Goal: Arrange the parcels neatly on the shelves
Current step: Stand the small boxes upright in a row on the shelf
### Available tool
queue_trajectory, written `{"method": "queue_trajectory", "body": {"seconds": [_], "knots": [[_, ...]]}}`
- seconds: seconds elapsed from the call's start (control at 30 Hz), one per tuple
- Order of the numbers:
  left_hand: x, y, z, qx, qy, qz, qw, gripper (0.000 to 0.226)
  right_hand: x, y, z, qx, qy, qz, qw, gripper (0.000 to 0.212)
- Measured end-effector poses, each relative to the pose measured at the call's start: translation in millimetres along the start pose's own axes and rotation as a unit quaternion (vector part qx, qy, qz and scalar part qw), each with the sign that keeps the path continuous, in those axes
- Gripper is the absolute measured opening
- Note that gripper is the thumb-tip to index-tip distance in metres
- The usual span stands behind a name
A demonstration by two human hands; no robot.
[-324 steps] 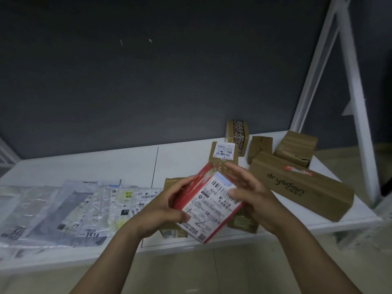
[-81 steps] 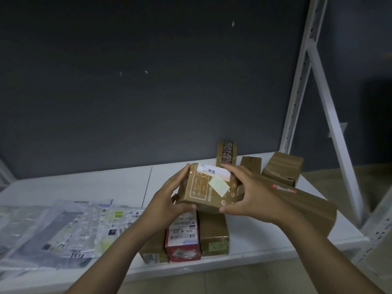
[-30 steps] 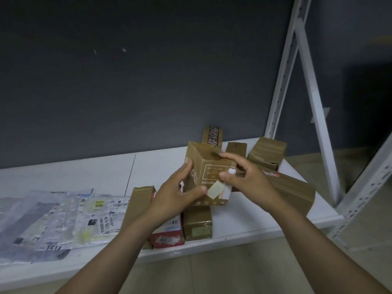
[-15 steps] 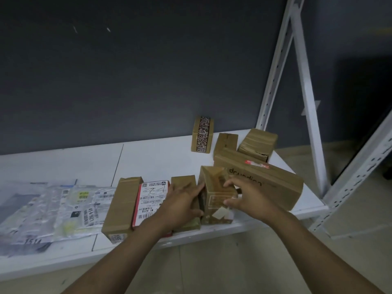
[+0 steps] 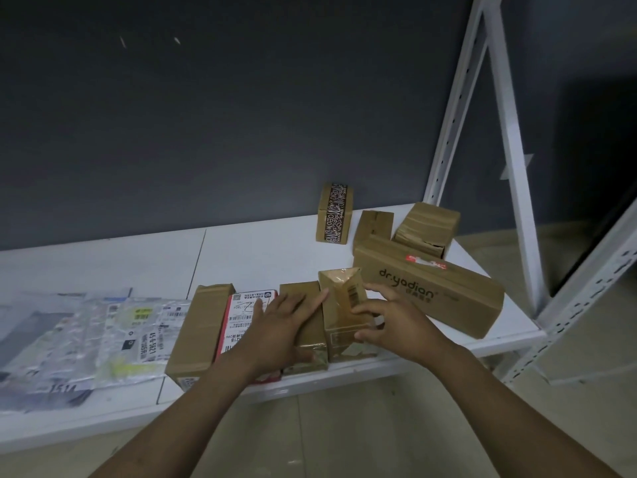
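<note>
a row of 4 parcels lies along the front edge of the white shelf [image 5: 262, 257]: a long brown box [image 5: 203, 326], a red-edged parcel [image 5: 243, 305], a flat brown box [image 5: 299, 292] and a taller taped box [image 5: 339, 294], each touching the next; the left hand [image 5: 284, 327] lies flat with straight fingers on the flat brown box and the red-edged parcel, its fingertips against the taller taped box; the right hand [image 5: 394, 320] grips that box from the right, fingers bent, thumb low on its front; the dr.yadian carton [image 5: 437, 294] sits just beside; clear mailer bags [image 5: 103, 336] lie at the left.
</note>
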State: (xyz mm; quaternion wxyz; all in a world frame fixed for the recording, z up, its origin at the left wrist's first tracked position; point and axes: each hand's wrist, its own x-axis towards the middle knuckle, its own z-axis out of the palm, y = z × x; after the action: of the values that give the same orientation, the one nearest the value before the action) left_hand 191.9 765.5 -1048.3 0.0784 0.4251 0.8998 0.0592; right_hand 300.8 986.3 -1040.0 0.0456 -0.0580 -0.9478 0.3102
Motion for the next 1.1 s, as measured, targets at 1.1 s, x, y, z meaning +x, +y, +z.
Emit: {"method": "queue_trajectory", "body": {"seconds": [1.1], "knots": [[96,99,-50,-0.182,0.083,0.051,0.978,0.073,-15,71,-106,0.333,0.153,0.250,0.896,0.066]]}}
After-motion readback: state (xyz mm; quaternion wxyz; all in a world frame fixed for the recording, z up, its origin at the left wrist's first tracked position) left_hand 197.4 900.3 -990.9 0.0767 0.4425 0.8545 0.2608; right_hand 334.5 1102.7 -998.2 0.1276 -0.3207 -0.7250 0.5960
